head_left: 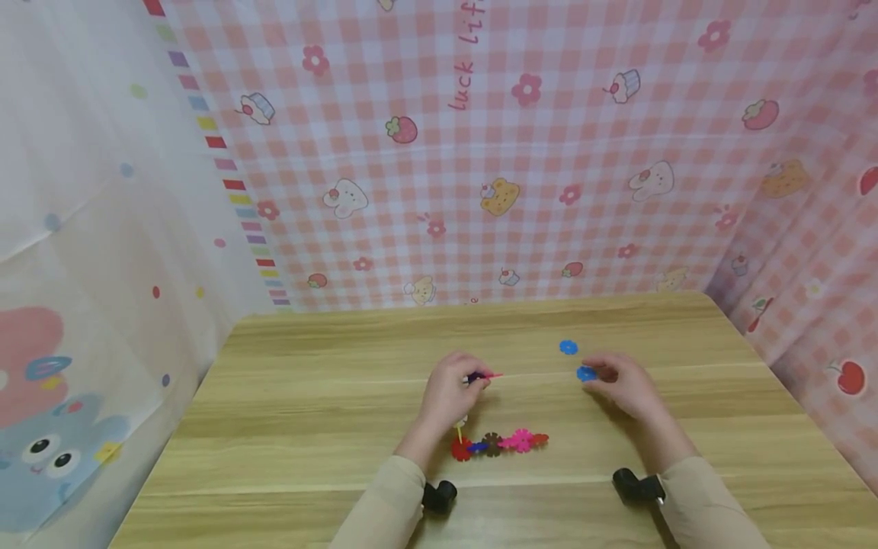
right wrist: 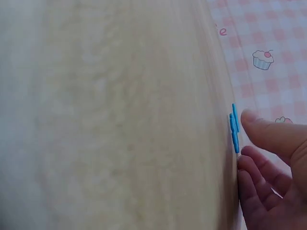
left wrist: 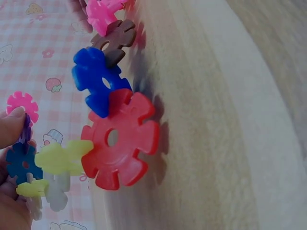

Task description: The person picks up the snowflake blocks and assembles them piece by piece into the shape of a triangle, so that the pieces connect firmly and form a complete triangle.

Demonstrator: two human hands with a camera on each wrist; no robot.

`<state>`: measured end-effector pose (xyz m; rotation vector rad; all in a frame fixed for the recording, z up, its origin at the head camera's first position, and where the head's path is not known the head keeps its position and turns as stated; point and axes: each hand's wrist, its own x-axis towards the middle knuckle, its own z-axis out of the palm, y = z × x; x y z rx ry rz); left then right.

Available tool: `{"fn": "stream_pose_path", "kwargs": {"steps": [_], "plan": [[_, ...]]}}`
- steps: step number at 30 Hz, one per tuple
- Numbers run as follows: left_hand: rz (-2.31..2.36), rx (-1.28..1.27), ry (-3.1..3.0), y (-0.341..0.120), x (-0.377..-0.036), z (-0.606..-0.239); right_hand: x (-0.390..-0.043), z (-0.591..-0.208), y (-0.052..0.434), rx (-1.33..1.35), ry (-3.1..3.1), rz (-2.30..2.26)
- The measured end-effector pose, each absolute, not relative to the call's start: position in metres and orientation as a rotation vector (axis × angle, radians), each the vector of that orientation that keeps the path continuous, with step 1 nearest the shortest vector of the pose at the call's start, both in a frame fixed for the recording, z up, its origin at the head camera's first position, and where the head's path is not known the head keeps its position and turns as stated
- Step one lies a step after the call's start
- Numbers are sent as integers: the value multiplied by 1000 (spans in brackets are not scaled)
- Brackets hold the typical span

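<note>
My left hand (head_left: 454, 390) pinches one end of a chain of interlocking snowflake discs, by a purple disc (left wrist: 26, 130) with a pink disc (left wrist: 22, 106) beyond it. Below the fingers the chain runs through teal (left wrist: 20, 163), white (left wrist: 58, 190) and yellow (left wrist: 62, 158) discs to a red disc (left wrist: 120, 139). From there, a blue disc (left wrist: 98, 79), a brown disc (head_left: 491, 444) and pink and red ones lead right, low over the table. My right hand (head_left: 626, 385) is at a light-blue disc (head_left: 585, 374), thumb and fingers apart beside it.
Another light-blue disc (head_left: 568, 347) lies flat just behind the first. The wooden table (head_left: 309, 412) reaches back to a pink checked cloth (head_left: 439, 175). Black wrist cameras (head_left: 439, 497) stick out from both cuffs, close above the tabletop.
</note>
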<state>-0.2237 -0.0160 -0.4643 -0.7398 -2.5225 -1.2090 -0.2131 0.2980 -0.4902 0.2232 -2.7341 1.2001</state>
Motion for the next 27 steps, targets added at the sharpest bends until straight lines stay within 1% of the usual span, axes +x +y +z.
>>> {"fn": "stream_pose_path", "kwargs": {"steps": [10,18,27], "plan": [[-1191,-748,-2520,-15,-222,-465,-217,-498,300,205,-2774,1090],[-1216,-734,-2527,-14,-220,-461,-217,-497,299,196,-2796,1082],[-1203,-726,-2549,-15,-220,-464,-217,-495,298,259,-2834,1092]]}}
